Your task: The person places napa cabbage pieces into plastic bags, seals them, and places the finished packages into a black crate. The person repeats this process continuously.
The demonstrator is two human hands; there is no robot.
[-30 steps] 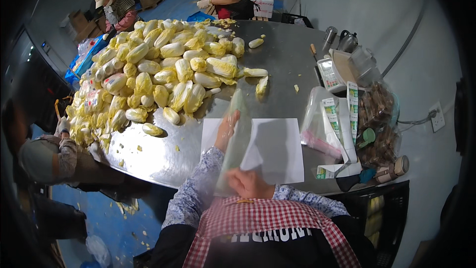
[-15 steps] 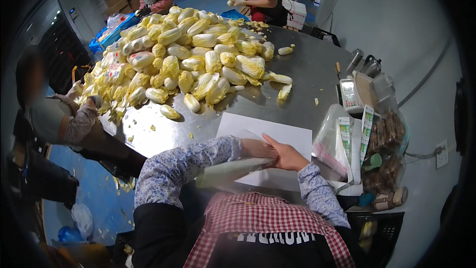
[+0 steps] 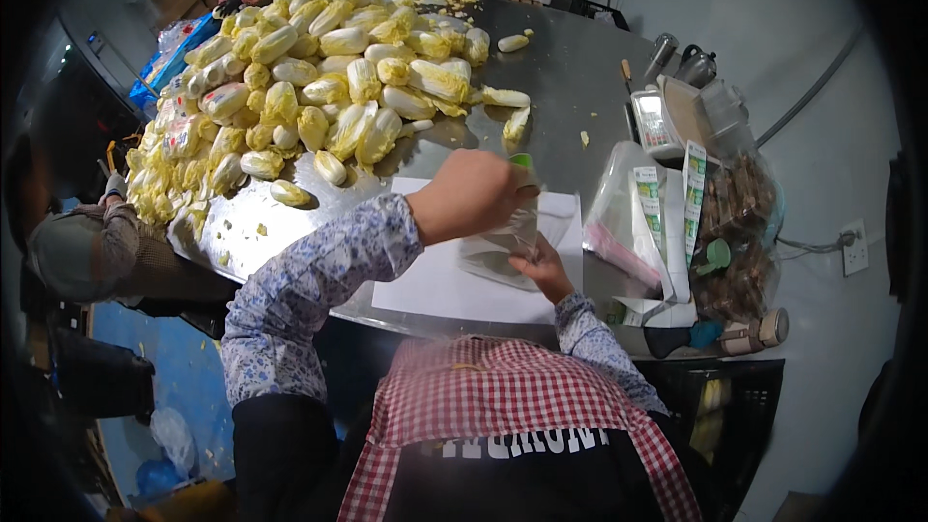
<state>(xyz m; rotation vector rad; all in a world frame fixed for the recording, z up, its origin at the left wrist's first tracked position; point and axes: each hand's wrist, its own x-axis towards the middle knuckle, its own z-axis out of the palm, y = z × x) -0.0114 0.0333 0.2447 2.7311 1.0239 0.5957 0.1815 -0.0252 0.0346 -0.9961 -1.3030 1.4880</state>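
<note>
Two hands: in the head view, both are near the middle of the frame at one clear bag [image 3: 501, 249], the left hand [image 3: 469, 195] higher, the right hand [image 3: 547, 274] lower and to its right.
Change: half a second ago the hands met, with the film slanting low near the apron [image 3: 483, 387]; now they have parted, the left raised, so the bag appears handled from two places, top and lower right side.
Left fingers: curled into a fist, seemingly gripping the bag's upper part, which emerges below and right of the knuckles.
Right fingers: beside the bag's lower right, thumb toward the film; I cannot tell whether they pinch it.
Clear bag: between the fist and the right thumb, in front of the white sheet [image 3: 416, 295], contents unclear.
Green piece: a small bit [image 3: 522, 161] just beyond the fist, kind uncertain.
Cabbage heap: yellow-white heads [image 3: 324, 87] fill the table [image 3: 575, 77] at upper left, well apart from both hands.
Pink roll: at right of centre [image 3: 623, 259], beyond the right hand.
</note>
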